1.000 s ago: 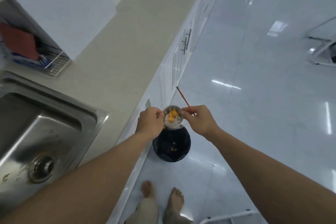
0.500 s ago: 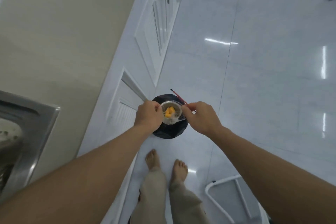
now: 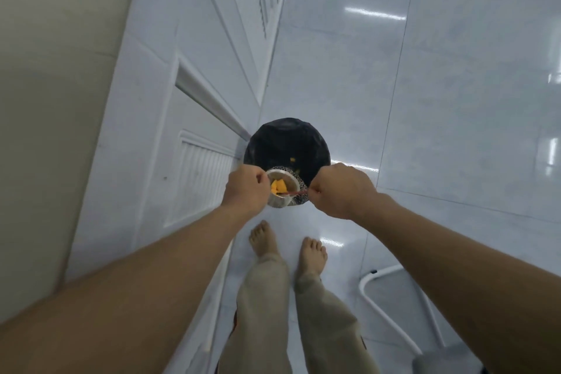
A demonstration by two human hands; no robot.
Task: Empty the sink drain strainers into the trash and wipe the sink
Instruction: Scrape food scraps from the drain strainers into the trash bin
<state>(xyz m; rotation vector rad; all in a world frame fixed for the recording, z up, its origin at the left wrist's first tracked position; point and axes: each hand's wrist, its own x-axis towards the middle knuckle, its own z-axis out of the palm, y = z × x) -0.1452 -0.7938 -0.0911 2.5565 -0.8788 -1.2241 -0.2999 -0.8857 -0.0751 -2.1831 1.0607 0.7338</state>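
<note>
My left hand grips the rim of a round metal sink strainer with a mesh basket, held above the near edge of a black-lined trash bin on the floor. Orange food scraps lie inside the strainer. A thin red stick is pinched in my right hand, and its tip pokes into the strainer at the scraps. A few orange bits show inside the bin. The sink is out of view.
White cabinet doors run along the left, under a beige countertop. My bare feet stand on the glossy white tile floor just before the bin. A white metal frame sits on the floor at lower right.
The view has tilted down, so the sink has left the frame. The red stick, which pointed up and away, now lies with its tip inside the strainer.
</note>
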